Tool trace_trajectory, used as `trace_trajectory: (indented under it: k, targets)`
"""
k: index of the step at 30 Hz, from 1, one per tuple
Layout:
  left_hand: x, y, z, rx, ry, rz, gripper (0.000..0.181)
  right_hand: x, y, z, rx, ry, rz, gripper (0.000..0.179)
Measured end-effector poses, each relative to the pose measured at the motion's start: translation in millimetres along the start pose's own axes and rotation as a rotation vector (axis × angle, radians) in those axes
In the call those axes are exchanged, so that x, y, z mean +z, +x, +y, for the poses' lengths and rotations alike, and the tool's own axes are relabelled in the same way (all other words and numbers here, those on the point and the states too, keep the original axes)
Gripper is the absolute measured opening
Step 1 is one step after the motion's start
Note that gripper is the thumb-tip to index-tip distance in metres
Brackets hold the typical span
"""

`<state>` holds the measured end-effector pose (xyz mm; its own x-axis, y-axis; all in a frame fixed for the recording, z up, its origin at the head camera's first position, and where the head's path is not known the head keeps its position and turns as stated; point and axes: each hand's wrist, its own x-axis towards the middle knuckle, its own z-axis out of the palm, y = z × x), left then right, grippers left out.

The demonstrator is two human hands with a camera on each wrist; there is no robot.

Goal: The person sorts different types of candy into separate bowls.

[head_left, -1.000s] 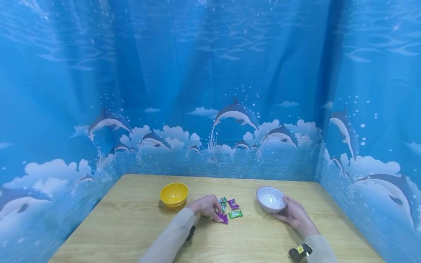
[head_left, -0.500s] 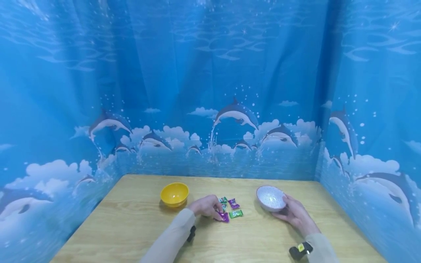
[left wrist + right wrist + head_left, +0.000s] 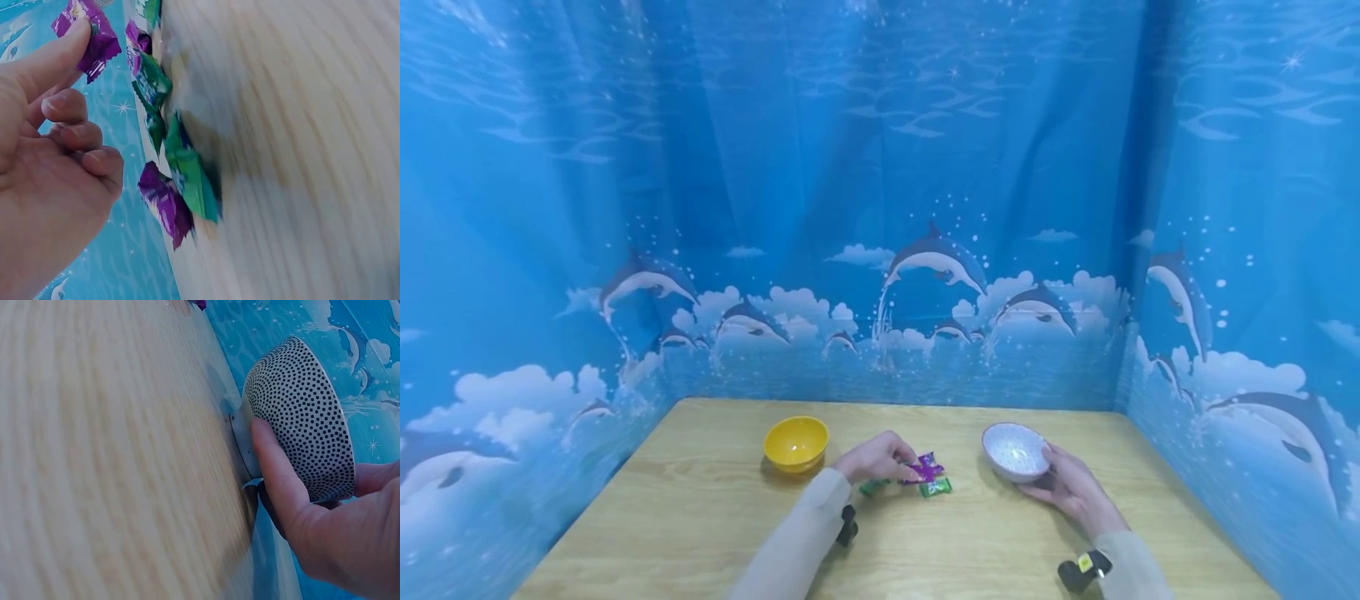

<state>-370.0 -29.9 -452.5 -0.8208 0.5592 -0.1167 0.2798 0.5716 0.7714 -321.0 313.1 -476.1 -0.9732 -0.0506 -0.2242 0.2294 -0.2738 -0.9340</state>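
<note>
In the left wrist view a purple-wrapped candy point(image 3: 103, 47) is pinched between the thumb and fingers of my left hand point(image 3: 59, 150), above the tabletop. The left hand point(image 3: 874, 457) is over the candy group in the head view. Lying below it are a green candy point(image 3: 190, 178), a purple candy point(image 3: 165, 203) and several more green and purple ones. My right hand point(image 3: 1072, 487) grips the side of a pale bowl point(image 3: 1011, 454). Black dots cover the bowl's outside point(image 3: 300, 419) in the right wrist view, where its foot sits close to the tabletop and a finger lies along its lower wall.
A yellow bowl point(image 3: 796, 446) stands on the wooden table point(image 3: 700, 500), left of the left hand. Blue dolphin-print curtains point(image 3: 820, 167) hang behind the table and along both sides. Black wrist cameras point(image 3: 1084, 571) are strapped near both cuffs.
My left hand has risen and shifted slightly away from me, carrying the purple candy up over the others. A green candy nearer the hand has come into sight. The right hand and bowl hold still.
</note>
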Motion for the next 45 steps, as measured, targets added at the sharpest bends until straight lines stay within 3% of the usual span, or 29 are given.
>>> trace_trajectory:
  k: [13, 23, 33, 40, 45]
  targets:
    - [17.2, 19.8, 15.5, 0.053, -0.049, 0.1, 0.01, -1.7, 0.2, 0.1, -0.008, 0.008, -0.009, 0.06]
    - [38.4, 38.6, 38.6, 0.06, -0.061, 0.256, 0.011, 0.6, -0.7, -0.2, -0.01, 0.001, -0.016, 0.061]
    - [60.7, 52.7, 53.9, 0.035, -0.197, 0.334, 0.01, -0.1, -2.0, 1.0, -0.009, 0.001, -0.024, 0.062]
    - [74.9, 60.0, 57.9, 0.088, -0.227, 0.415, 0.01, 1.5, -3.2, 0.0, -0.015, 0.003, -0.022, 0.061]
    - [81.0, 63.7, 65.1, 0.057, -0.265, 0.447, 0.013, 2.4, -3.2, -0.5, -0.014, -0.001, -0.024, 0.06]
